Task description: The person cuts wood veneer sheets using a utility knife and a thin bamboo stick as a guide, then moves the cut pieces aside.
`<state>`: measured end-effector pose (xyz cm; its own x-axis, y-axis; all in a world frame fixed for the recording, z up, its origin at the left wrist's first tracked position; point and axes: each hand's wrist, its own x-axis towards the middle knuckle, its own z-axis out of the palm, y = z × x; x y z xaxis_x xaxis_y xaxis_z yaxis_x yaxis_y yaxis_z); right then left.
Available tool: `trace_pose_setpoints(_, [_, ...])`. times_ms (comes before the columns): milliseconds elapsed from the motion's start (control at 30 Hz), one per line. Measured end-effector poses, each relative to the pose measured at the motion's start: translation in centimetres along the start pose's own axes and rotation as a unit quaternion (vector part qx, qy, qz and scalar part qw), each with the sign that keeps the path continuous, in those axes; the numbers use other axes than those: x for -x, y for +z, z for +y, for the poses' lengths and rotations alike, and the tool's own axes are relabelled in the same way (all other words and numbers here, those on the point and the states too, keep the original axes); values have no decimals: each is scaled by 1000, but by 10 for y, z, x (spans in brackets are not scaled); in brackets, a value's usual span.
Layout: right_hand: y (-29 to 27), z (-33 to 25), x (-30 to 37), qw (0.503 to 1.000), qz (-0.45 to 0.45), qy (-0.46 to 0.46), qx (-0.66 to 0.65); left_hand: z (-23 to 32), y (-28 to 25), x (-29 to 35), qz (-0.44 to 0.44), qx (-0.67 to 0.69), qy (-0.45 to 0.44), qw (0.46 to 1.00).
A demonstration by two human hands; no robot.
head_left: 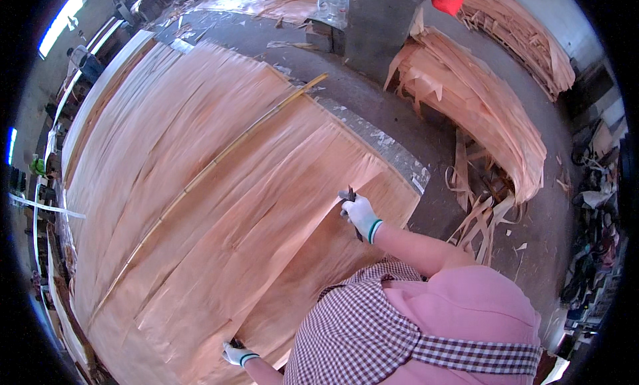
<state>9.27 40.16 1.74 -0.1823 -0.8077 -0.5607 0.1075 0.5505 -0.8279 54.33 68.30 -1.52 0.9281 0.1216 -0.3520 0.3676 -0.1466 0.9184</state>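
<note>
Right hand [360, 214], in a white knitted glove with a green cuff, closed on a small dark tool [352, 196] and pressed against the edge of a thin pale-orange wood veneer sheet [219, 205]. Tool mostly hidden inside the fist; only a short dark tip seen above, kind impossible to tell. Left hand [236, 354], in the same kind of glove, low near the bottom edge, half covered by the checked apron [353, 325]; grip on something dark, not clear enough to judge. Two gloved hands counted, one tool for certain. Veneer sheets spread wide in one big pile, grain running in long streaks, surface slightly wavy. One long thin yellowish bamboo stick [226, 152] laid diagonally across the top. Two more veneer stacks [479, 105] at the right on grey concrete floor [373, 98], with curled broken strips [476, 218] beside.
</note>
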Motion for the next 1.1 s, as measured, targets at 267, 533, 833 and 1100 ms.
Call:
trace_pose_setpoints(267, [-6,-3,-13,1000,6,-14,24,-6,1,14,1,-33,19,999])
trace_pose_setpoints(533, [-8,0,-20,999,26,-27,26,-9,3,20,-3,-43,15,999])
trace_pose_setpoints(833, [-11,-5,-19,999,4,-16,49,-10,1,19,-30,-8,2,1000])
trace_pose_setpoints(1100, [-14,-5,-25,996,11,7,83,-19,-1,11,-32,-18,14,999])
